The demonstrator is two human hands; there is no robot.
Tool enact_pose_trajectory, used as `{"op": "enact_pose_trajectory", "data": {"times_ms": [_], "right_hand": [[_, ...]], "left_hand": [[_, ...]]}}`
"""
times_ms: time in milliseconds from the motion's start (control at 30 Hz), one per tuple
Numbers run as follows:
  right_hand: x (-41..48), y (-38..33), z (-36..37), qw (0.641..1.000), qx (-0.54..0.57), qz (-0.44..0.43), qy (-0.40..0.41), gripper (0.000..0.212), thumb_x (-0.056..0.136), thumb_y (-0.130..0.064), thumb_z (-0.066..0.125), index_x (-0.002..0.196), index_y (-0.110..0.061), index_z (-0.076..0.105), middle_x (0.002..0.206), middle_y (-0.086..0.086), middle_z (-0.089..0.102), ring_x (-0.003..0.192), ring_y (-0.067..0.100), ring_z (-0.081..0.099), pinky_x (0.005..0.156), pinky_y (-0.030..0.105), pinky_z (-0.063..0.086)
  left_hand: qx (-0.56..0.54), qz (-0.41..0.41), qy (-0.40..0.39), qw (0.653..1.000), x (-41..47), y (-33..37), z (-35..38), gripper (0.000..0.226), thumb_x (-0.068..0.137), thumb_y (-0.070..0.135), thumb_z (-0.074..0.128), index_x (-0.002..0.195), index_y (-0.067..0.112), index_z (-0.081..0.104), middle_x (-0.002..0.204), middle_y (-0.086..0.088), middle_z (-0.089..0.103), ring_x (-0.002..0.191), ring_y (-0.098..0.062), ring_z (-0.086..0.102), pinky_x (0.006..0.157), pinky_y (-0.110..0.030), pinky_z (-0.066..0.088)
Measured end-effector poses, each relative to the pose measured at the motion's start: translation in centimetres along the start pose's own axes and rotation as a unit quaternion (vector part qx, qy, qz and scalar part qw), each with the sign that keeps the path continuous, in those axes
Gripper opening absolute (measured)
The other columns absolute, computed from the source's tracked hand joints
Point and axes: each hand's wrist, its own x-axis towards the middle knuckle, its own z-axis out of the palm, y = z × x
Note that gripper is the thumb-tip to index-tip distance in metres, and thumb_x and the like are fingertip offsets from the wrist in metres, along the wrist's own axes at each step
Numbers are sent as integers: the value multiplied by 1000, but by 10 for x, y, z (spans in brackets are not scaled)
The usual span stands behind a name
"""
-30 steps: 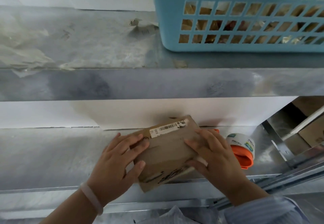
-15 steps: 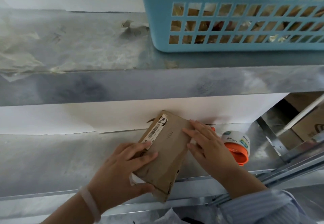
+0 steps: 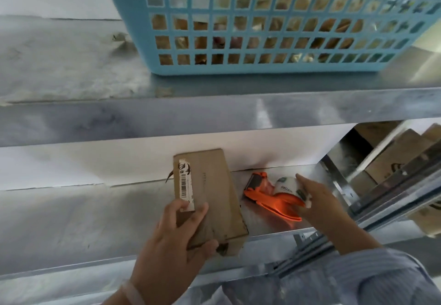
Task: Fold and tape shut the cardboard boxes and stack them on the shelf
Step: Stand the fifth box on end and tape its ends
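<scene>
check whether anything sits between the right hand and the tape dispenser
Nothing visible does. The right hand is at the roll of the tape dispenser; the cardboard box, held by the left hand, lies off to the side.

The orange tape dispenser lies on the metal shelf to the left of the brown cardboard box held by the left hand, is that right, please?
No: the head view shows the orange tape dispenser on the metal shelf to the right, not the left, of the brown cardboard box held by the left hand.

Your left hand covers the box's near corner. Your right hand, blurred, hides part of the tape dispenser.
</scene>
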Motion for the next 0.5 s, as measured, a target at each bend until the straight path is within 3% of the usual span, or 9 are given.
{"op": "enact_pose_trajectory", "data": {"times_ms": [133,267,400,500], "right_hand": [[-5,17,5,998,44,-18,-39,100,62,-45,88,146,-38,35,132,-5,53,112,14,59,96,42,53],[-19,14,11,996,83,-11,-18,80,70,-37,86,136,-35,41,117,-10,60,94,6,62,82,28,56],[-35,9,13,993,115,-20,16,72,74,-38,83,133,-34,43,116,-10,61,92,4,62,80,30,58],[-57,9,8,989,122,-45,69,71,77,-32,82,137,-30,43,122,-7,56,99,11,61,82,33,58]], "left_hand": [[-7,-27,-4,1000,1,11,3,77,81,82,32,137,34,54,135,10,30,113,-6,48,84,-19,49],[8,-37,17,999,3,21,5,69,81,73,44,133,31,59,133,6,35,109,-13,57,78,-24,54],[71,-52,20,996,1,27,2,74,82,78,34,132,29,60,132,0,41,110,-25,56,81,-44,55],[113,-34,84,990,3,38,-5,69,83,72,40,127,25,63,130,-6,50,115,-32,50,88,-53,44]]}}
